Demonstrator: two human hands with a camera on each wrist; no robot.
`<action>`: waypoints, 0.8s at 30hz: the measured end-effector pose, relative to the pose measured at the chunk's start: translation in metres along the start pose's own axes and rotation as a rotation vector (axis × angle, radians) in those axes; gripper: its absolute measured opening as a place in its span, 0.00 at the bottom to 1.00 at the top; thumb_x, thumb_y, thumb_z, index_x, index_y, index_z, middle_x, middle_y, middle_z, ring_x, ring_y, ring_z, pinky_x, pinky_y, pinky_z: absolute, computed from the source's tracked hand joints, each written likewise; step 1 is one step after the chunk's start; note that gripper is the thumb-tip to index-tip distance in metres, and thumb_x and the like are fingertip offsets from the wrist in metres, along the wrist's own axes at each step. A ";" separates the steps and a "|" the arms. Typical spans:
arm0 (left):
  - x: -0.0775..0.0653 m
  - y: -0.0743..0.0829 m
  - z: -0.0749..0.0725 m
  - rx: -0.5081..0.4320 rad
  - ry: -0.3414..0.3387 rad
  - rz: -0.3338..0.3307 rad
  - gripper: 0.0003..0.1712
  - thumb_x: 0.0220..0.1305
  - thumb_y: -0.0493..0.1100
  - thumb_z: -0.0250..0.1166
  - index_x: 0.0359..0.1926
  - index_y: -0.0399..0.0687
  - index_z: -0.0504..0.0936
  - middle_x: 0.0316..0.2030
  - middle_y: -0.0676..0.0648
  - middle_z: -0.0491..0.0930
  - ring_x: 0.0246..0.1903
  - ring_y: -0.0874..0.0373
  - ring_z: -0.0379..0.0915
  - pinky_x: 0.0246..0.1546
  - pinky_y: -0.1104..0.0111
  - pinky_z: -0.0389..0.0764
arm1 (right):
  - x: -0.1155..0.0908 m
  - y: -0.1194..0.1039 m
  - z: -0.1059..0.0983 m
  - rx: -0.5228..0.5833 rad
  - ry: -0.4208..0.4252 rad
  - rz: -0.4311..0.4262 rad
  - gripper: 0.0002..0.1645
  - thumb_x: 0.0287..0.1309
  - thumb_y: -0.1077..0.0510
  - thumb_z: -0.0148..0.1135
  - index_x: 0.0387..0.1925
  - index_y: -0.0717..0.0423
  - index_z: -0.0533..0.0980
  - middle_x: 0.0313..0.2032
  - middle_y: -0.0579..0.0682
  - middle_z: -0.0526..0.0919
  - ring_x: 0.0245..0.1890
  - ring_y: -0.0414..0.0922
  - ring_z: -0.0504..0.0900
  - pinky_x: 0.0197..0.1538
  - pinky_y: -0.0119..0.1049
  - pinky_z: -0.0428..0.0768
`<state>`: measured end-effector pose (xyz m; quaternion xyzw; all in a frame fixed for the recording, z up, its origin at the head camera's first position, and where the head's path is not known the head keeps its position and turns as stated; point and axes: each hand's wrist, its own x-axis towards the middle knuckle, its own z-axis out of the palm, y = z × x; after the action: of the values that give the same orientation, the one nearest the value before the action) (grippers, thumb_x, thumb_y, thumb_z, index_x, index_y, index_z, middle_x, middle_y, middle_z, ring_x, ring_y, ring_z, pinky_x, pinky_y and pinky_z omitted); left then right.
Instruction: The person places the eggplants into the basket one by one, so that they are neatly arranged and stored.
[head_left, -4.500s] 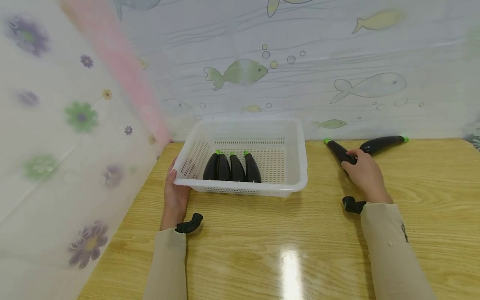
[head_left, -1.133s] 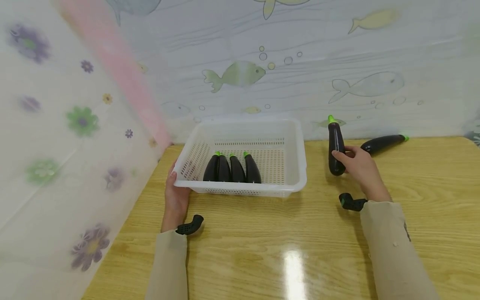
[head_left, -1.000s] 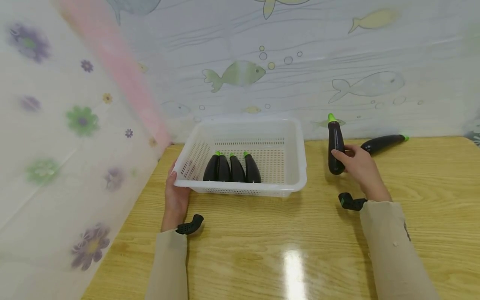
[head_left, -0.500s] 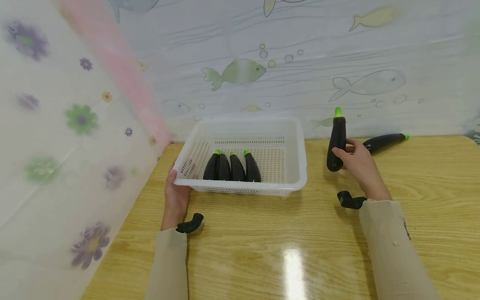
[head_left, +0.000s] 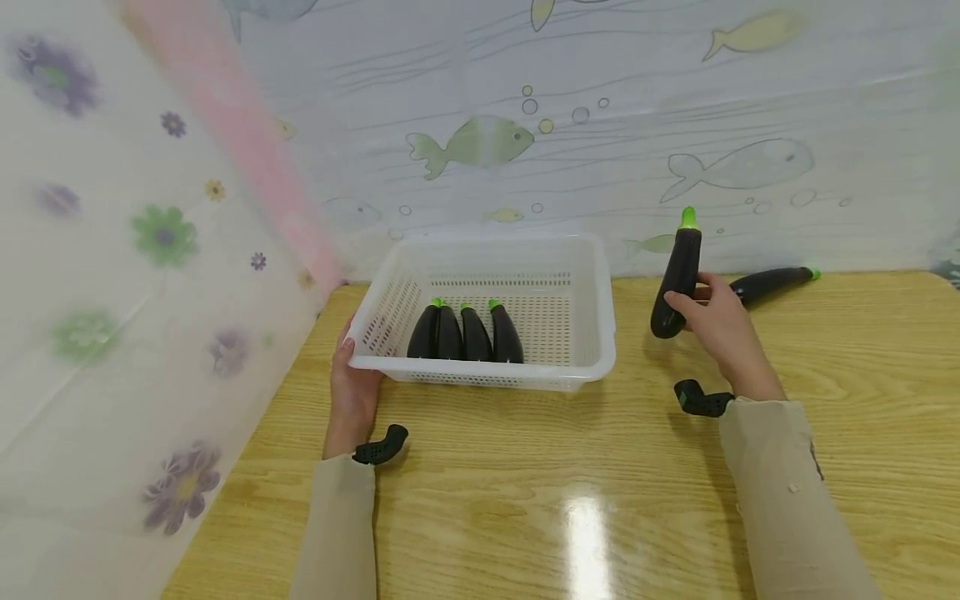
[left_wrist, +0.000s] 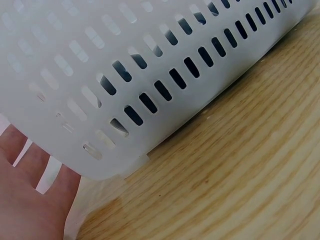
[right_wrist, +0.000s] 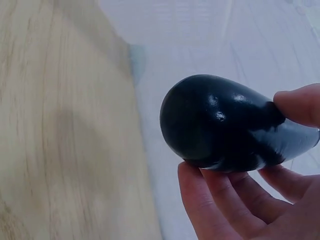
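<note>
My right hand (head_left: 723,333) pinches a dark, glossy eggplant (head_left: 678,279) between thumb and fingers, above the table and right of the basket. The eggplant's green stem end points up and its rounded bottom tilts down to the left. In the right wrist view the thick end of the eggplant (right_wrist: 215,125) faces the camera. My left hand (head_left: 352,396) holds the front left corner of a white perforated plastic basket (head_left: 480,372), thumb at the rim. Several eggplants (head_left: 476,333) lie side by side in the basket, stems toward the back.
Another eggplant (head_left: 772,285) lies on the wooden table (head_left: 487,500) by the back wall, partly behind my right hand. A fish-patterned sheet (head_left: 465,75) covers the back, and a flowered sheet (head_left: 112,333) the left side. The right part of the basket holds no eggplant.
My right hand has lifted the eggplant from the table by the back wall and turned it so its stem leans right. The left hand and basket have stayed put.
</note>
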<state>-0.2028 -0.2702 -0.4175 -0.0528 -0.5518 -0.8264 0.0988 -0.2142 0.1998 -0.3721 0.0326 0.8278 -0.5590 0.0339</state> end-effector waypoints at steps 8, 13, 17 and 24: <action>-0.002 0.000 0.001 -0.002 0.023 -0.001 0.30 0.65 0.56 0.46 0.67 0.59 0.57 0.64 0.49 0.59 0.63 0.53 0.55 0.61 0.54 0.55 | -0.002 -0.007 0.000 0.005 0.023 -0.028 0.54 0.57 0.32 0.47 0.71 0.58 0.39 0.63 0.65 0.59 0.56 0.58 0.69 0.56 0.52 0.69; 0.000 -0.002 0.000 -0.020 0.034 0.000 0.29 0.65 0.56 0.48 0.66 0.59 0.58 0.63 0.50 0.61 0.61 0.54 0.57 0.59 0.56 0.56 | -0.003 -0.010 0.000 -0.005 0.030 -0.041 0.53 0.56 0.31 0.47 0.71 0.57 0.41 0.62 0.63 0.60 0.54 0.55 0.71 0.51 0.45 0.74; 0.000 -0.002 0.000 -0.020 0.023 0.006 0.30 0.64 0.56 0.48 0.66 0.58 0.58 0.63 0.49 0.61 0.61 0.54 0.57 0.59 0.55 0.56 | -0.005 -0.013 0.000 -0.004 0.035 -0.050 0.53 0.56 0.32 0.47 0.71 0.56 0.41 0.62 0.63 0.61 0.55 0.54 0.70 0.43 0.32 0.77; 0.000 -0.002 0.000 -0.021 0.026 0.008 0.30 0.64 0.56 0.49 0.66 0.58 0.59 0.62 0.49 0.61 0.61 0.54 0.57 0.58 0.56 0.58 | -0.007 -0.021 0.002 0.006 0.046 -0.066 0.52 0.56 0.32 0.47 0.71 0.55 0.43 0.61 0.62 0.62 0.56 0.54 0.68 0.37 0.26 0.77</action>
<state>-0.2036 -0.2693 -0.4190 -0.0452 -0.5415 -0.8324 0.1089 -0.2090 0.1901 -0.3532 0.0181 0.8272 -0.5616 -0.0038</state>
